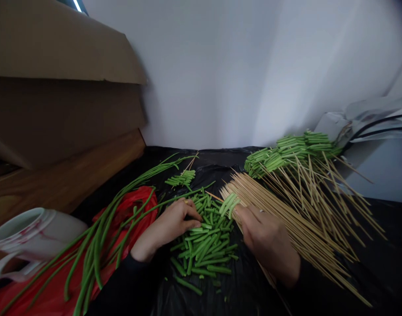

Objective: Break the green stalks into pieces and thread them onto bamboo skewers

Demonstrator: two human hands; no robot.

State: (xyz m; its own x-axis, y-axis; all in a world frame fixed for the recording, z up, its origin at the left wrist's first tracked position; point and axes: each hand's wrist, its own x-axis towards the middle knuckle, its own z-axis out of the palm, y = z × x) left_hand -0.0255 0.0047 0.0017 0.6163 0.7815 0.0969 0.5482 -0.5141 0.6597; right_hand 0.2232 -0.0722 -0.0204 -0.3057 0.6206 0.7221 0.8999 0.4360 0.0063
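My right hand (265, 235) is closed around wooden skewers, at whose upper end several pale green long bean pieces (230, 205) are threaded side by side. It rests over the left edge of a large bundle of bare bamboo skewers (283, 210). My left hand (174, 221) reaches into a loose pile of cut long bean pieces (207, 252) in the middle. Its thumb and forefinger come together at the pile, pinching at a bean piece (205, 226); the other fingertips are partly hidden.
Filled bean skewers (293, 151) lie stacked at the back right, and a small one (181, 178) lies at the back. Uncut long beans (98, 237) lie across a red plastic bag (122, 219). A white mug (43, 237), a cardboard box (62, 52) and black sheeting (220, 153) surround them.
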